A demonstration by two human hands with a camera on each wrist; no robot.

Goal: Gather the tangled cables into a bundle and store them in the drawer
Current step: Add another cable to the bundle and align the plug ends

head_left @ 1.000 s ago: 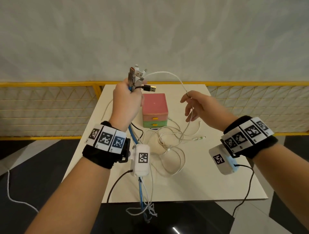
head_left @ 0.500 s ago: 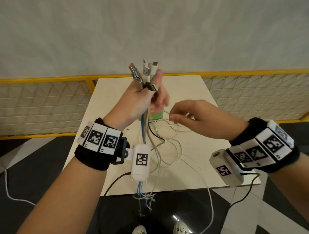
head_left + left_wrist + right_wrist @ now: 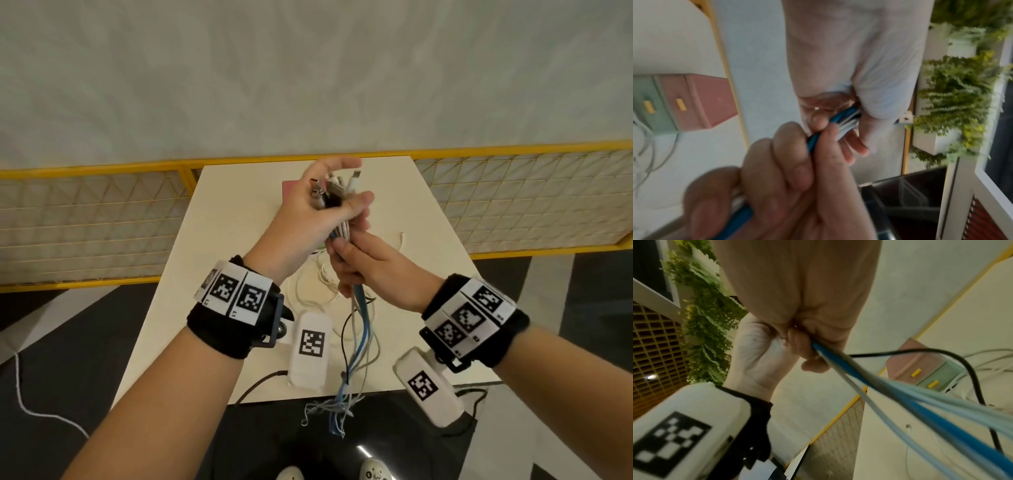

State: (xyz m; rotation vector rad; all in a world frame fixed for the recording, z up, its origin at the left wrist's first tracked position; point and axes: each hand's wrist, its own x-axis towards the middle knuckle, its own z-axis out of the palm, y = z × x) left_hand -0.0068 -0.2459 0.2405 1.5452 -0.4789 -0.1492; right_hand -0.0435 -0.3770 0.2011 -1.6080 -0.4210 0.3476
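A bundle of cables (image 3: 359,329), blue, white and one black, hangs from my two hands over the cream table (image 3: 212,260). My left hand (image 3: 339,202) holds the top, where several plug ends (image 3: 354,178) stick out past its fingers. Just below it, my right hand (image 3: 342,253) grips the same bundle. The left wrist view shows both sets of fingers curled round the blue cable (image 3: 842,116). Loose white loops (image 3: 308,287) still lie on the table. The pink and green drawer box (image 3: 690,100) (image 3: 916,365) stands shut; in the head view only a pink corner (image 3: 287,188) shows.
The cable tails (image 3: 335,411) dangle past the table's near edge. A yellow mesh fence (image 3: 102,219) runs behind the table on both sides. A white cord (image 3: 34,407) lies on the dark floor at left. My shoes (image 3: 373,472) show below.
My right hand left the loose white cable, came in under the left hand and closed on the bundle. The left hand tipped the plug ends lower and to the right.
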